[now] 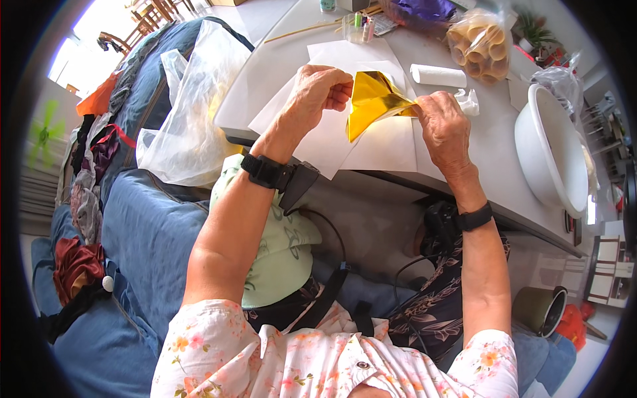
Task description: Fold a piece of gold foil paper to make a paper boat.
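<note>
A sheet of shiny gold foil paper [374,102], bent and creased, is held up above the table. My right hand [445,129] pinches its narrowed right end between thumb and fingers. With fingers curled, my left hand [318,94] is right at the foil's left edge; whether the fingertips grip it or only come close cannot be made out. Below the foil, white paper sheets [328,142] overlap on the table and reach over its front edge. Both wrists wear black straps.
On the white table [497,164] are a white roll [438,75], crumpled tissue [467,102], bagged cardboard tubes [480,45], a clear box of thread spools [359,29] and thin sticks [303,32]. A white basin [550,149] stands at right. Left, a plastic bag [184,119] lies on the denim-covered sofa [149,224].
</note>
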A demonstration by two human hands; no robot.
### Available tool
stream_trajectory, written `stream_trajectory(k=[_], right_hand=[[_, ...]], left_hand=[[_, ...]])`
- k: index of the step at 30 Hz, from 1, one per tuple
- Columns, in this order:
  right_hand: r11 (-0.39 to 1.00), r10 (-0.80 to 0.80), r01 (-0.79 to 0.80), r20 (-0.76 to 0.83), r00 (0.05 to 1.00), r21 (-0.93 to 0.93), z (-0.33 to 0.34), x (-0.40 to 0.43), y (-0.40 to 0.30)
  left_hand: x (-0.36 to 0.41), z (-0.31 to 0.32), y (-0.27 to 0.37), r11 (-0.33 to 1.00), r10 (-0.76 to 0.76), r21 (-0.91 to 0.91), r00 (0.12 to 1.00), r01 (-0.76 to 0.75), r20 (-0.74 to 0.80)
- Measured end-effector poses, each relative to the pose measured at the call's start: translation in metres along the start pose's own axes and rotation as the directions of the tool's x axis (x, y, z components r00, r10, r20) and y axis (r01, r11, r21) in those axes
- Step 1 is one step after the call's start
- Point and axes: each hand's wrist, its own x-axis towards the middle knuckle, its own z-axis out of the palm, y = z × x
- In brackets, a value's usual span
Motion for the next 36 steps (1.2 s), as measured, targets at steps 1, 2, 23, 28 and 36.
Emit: stream_trajectory(k=[1,2,23,28,36], right_hand=[[1.000,-0.023,0.023,0.015,1.000,-0.018,0.000,0.000,0.000],[1.000,-0.022,0.022,0.017,1.000,-0.016,0.000,-0.001,0.000],[0.979,-0.201,0.202,0.077,0.977,-0.006,0.004,-0.002,-0.007],[0.976,-0.214,0.216,0.068,0.974,-0.015,0.005,-0.003,-0.006],[0.980,-0.193,0.195,0.055,0.980,-0.030,0.006,-0.003,-0.006]], left_hand=[[-0.001,0.001,0.002,1.000,-0.003,0.000,1.000,0.003,-0.001],[-0.002,0.001,0.004,1.000,0.012,0.010,1.000,-0.012,-0.008],[0.003,-0.003,-0.011,0.994,0.046,0.090,0.987,-0.060,0.156],[0.003,-0.002,-0.009,0.995,-0.097,-0.016,0.990,0.099,0.100],[0.004,-0.003,-0.023,0.947,0.265,0.139,0.950,-0.289,0.166]])
